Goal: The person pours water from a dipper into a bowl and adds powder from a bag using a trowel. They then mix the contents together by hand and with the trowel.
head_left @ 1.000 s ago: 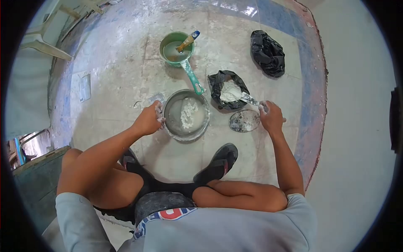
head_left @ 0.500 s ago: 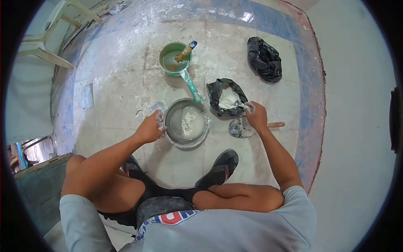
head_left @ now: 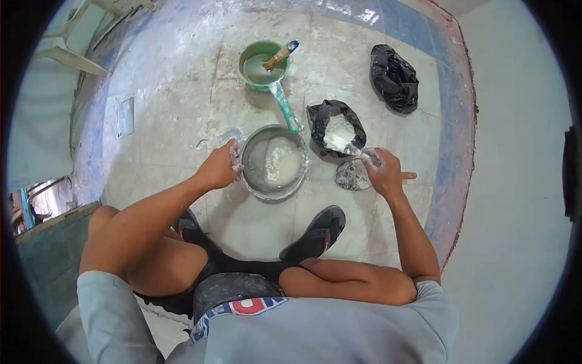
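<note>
Powder-dusted fingers of my left hand (head_left: 222, 165) are curled at the left rim of a round metal bowl (head_left: 253, 185). Inside the bowl sit cloudy liquid and clumps of white powder (head_left: 280, 159). My right hand (head_left: 384, 172) grips a short metal scooping tool (head_left: 353, 149), its end at the near edge of an open black plastic bag (head_left: 317, 128). White powder (head_left: 339, 132) fills that bag. Beneath my right hand lies a stained trowel (head_left: 350, 176) with a wooden handle, partly covered by the hand.
Beyond the bowl stands a green long-handled pot (head_left: 280, 97) of cloudy liquid with a paintbrush (head_left: 279, 56) in it. Another black plastic bag (head_left: 393, 82) lies at the far right. A plastic chair (head_left: 73, 57) is at the upper left, and a white wall (head_left: 515, 182) rises on the right.
My right hand and the tool have shifted slightly right and nearer me, back from over the powder to the bag's edge. My left hand stays at the bowl's rim; the view has tilted a little.
</note>
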Motion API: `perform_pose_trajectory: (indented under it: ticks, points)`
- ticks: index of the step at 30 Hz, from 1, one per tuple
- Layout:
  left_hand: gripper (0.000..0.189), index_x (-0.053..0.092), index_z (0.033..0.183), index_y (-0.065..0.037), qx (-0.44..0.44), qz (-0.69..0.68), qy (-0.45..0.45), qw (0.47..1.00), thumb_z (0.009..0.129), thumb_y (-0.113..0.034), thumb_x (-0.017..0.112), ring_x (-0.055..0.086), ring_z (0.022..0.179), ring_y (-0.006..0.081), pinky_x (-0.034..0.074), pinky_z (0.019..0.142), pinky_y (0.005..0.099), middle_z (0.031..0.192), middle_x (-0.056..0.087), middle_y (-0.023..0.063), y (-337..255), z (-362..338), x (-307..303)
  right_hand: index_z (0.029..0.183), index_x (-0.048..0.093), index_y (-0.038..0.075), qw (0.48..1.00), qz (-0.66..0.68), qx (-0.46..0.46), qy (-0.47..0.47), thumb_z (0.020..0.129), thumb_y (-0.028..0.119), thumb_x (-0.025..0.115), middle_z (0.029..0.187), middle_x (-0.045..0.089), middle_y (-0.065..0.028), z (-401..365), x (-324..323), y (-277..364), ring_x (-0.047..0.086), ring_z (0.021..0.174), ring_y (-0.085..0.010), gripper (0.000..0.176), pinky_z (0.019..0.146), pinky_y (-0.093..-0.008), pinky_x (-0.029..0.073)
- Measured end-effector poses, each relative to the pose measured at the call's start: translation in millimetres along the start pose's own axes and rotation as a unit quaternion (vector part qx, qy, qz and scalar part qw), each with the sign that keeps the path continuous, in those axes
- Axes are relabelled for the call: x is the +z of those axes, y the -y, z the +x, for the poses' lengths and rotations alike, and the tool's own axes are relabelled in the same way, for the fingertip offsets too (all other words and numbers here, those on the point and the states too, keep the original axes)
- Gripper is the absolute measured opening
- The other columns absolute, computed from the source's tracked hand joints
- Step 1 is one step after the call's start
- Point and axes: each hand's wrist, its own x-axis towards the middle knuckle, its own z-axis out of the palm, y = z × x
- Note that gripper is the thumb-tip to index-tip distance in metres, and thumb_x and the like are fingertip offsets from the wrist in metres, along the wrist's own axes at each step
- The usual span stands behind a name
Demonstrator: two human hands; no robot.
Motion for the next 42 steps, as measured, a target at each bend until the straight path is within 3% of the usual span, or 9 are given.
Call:
perform_pose_trajectory:
  ticks: [6, 12, 17, 27, 29, 33, 36, 38, 42]
  points:
    - [0.041, 0.05, 0.117, 0.001, 0.004, 0.018, -0.005, 1.0, 0.086, -0.008, 0.076, 0.071, 0.089, 0.044, 0.055, 0.077, 0.0493, 0.085, 0.071, 0.0231, 1.6, -1.5, 0.6, 0.113, 0.072, 0.009, 0.992, 0.014, -0.04, 0.12, 0.085, 0.01, 0.072, 0.103, 0.07, -0.0152, 8.8, 29.7, 43.2, 0.064, 0.099, -0.0382, 0.029, 0.087, -0.0467, 0.052]
    - [0.036, 0.05, 0.114, 0.002, 0.016, 0.016, -0.008, 1.0, 0.088, -0.005, 0.073, 0.073, 0.08, 0.0397, 0.055, 0.075, 0.0481, 0.083, 0.071, 0.0227, -5.6, -6.7, -0.9, 0.114, 0.072, 0.009, 0.988, -0.001, -0.093, 0.127, 0.087, 0.013, 0.071, 0.101, 0.069, -0.0154, 16.5, 56.8, 47.4, 0.062, 0.1, -0.0387, 0.027, 0.088, -0.0471, 0.05]
    - [0.041, 0.051, 0.115, 0.001, 0.01, 0.046, -0.012, 0.999, 0.085, -0.009, 0.077, 0.068, 0.101, 0.0467, 0.054, 0.084, 0.0502, 0.102, 0.069, 0.0272, -1.3, -2.7, 0.1, 0.115, 0.074, 0.009, 0.983, -0.046, -0.101, 0.149, 0.086, 0.011, 0.072, 0.108, 0.073, -0.0151, 17.9, 59.0, 46.4, 0.066, 0.101, -0.0372, 0.03, 0.094, -0.0465, 0.05]
    - [0.045, 0.052, 0.119, 0.001, 0.002, 0.032, -0.007, 0.999, 0.083, -0.01, 0.078, 0.065, 0.106, 0.0489, 0.053, 0.088, 0.0515, 0.107, 0.068, 0.0286, 1.5, -1.0, 1.1, 0.113, 0.073, 0.009, 0.98, -0.033, -0.068, 0.186, 0.088, 0.011, 0.069, 0.102, 0.07, -0.0166, 5.0, 50.3, 42.6, 0.064, 0.1, -0.0402, 0.025, 0.092, -0.0502, 0.049]
    - [0.031, 0.05, 0.111, -0.001, 0.046, 0.024, -0.037, 0.998, 0.089, -0.002, 0.071, 0.073, 0.073, 0.0338, 0.055, 0.069, 0.045, 0.08, 0.069, 0.0206, 1.1, -2.6, 3.1, 0.113, 0.073, 0.009, 0.983, -0.007, -0.055, 0.173, 0.088, 0.012, 0.07, 0.102, 0.07, -0.0169, -0.2, 50.2, 42.3, 0.063, 0.1, -0.0403, 0.025, 0.092, -0.0494, 0.049]
    - [0.029, 0.049, 0.11, -0.001, 0.071, 0.048, -0.059, 0.995, 0.089, -0.001, 0.07, 0.073, 0.07, 0.0324, 0.055, 0.067, 0.044, 0.078, 0.069, 0.0204, 6.5, -0.7, 5.9, 0.112, 0.073, 0.008, 0.978, -0.03, -0.098, 0.181, 0.088, 0.013, 0.071, 0.101, 0.07, -0.016, -6.7, 61.7, 43.0, 0.064, 0.098, -0.0393, 0.025, 0.091, -0.0485, 0.05]
    - [0.045, 0.051, 0.118, 0.001, 0.003, 0.03, -0.008, 1.0, 0.083, -0.01, 0.078, 0.065, 0.105, 0.0489, 0.053, 0.088, 0.052, 0.105, 0.068, 0.0292, 3.4, 0.9, 3.0, 0.114, 0.074, 0.009, 0.978, -0.044, -0.092, 0.183, 0.088, 0.013, 0.072, 0.105, 0.073, -0.0153, -5.7, 68.7, 49.4, 0.066, 0.101, -0.038, 0.026, 0.097, -0.0475, 0.05]
    - [0.028, 0.049, 0.109, 0.001, 0.046, 0.012, -0.025, 0.999, 0.089, -0.001, 0.069, 0.073, 0.068, 0.0308, 0.056, 0.064, 0.0421, 0.079, 0.07, 0.0201, 7.0, -0.1, 4.7, 0.113, 0.074, 0.009, 0.977, -0.05, -0.102, 0.178, 0.088, 0.013, 0.071, 0.104, 0.073, -0.0147, -7.0, 74.5, 51.8, 0.065, 0.101, -0.0377, 0.026, 0.094, -0.0475, 0.051]
    - [0.028, 0.049, 0.11, 0.0, 0.072, 0.043, -0.051, 0.995, 0.09, -0.001, 0.068, 0.074, 0.073, 0.0314, 0.057, 0.066, 0.0425, 0.081, 0.07, 0.0205, 1.0, -4.3, 3.9, 0.112, 0.074, 0.01, 0.967, -0.08, -0.176, 0.165, 0.089, 0.014, 0.07, 0.105, 0.07, -0.0109, -5.7, 83.0, 71.0, 0.063, 0.1, -0.0338, 0.023, 0.084, -0.0444, 0.054]
